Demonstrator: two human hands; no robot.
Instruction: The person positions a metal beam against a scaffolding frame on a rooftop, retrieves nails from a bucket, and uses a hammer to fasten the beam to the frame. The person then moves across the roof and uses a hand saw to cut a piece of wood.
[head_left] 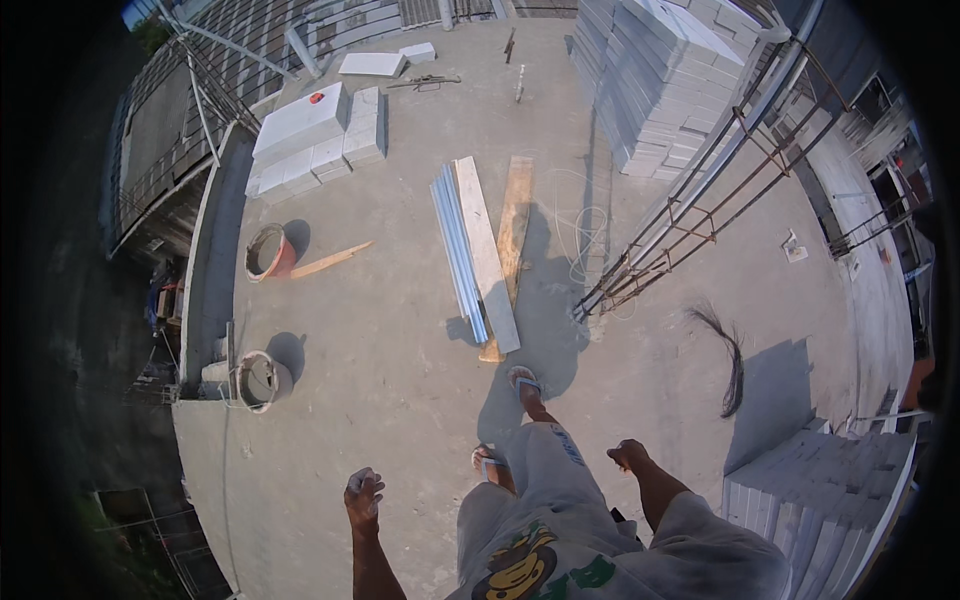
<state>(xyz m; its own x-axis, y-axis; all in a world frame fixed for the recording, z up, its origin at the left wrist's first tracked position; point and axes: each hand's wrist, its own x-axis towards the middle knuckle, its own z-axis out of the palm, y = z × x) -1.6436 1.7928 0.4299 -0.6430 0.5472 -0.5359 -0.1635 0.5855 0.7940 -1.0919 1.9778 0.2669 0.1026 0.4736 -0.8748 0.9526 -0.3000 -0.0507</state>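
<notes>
My left hand (364, 492) hangs over the bare concrete with its fingers curled in, pale dust on them, and nothing visible in it. Out to the right, my right hand (628, 455) is held in a loose fist, also with no object showing. Neither touches anything. Ahead of my sandalled feet lie a pale wooden plank (484, 250), a bundle of bluish metal strips (459, 255) along its left side, and a yellowish board (516, 220) partly under the plank. A thin wood strip (335, 259) lies farther left, against a reddish bucket (267, 252).
An upright steel rebar cage (690, 205) rises at the right, near loose pale cord (590, 235). White blocks stand in a tall stack (650, 85), a low stack (300, 130) and a near-right stack (800, 490). A second bucket (264, 382), dark wire (735, 375) and low edge walls are around.
</notes>
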